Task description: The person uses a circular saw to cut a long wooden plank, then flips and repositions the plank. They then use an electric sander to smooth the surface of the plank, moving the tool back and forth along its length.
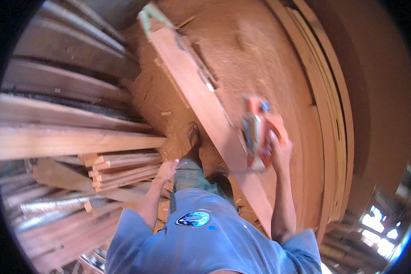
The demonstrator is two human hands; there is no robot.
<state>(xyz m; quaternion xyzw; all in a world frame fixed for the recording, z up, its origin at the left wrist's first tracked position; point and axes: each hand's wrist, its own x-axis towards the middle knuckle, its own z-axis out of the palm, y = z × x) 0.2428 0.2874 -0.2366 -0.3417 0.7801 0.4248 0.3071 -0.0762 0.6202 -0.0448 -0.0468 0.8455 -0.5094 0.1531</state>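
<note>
My right hand (281, 145) is wrapped round the handle of an orange and grey handheld power tool (258, 132) with a blue knob. Motion blurs the tool, and its exact kind cannot be made out. It is at the right edge of a long, pinkish-brown plank (192, 86), which slants from the upper left down past my right side. Whether the tool touches the plank is unclear. Beside my thigh, against the dark trousers (192, 176), is my left hand (167, 170); its fingers are smeared and no held thing shows.
Reddish-brown sawdust (255, 50) covers the ground. Stacked timber (128, 171) and thick beams (77, 141) fill the left side. Long boards (326, 114) curve along the right. A pale green piece (153, 16) is at the plank's far end. My foot (194, 133) stands left of the plank.
</note>
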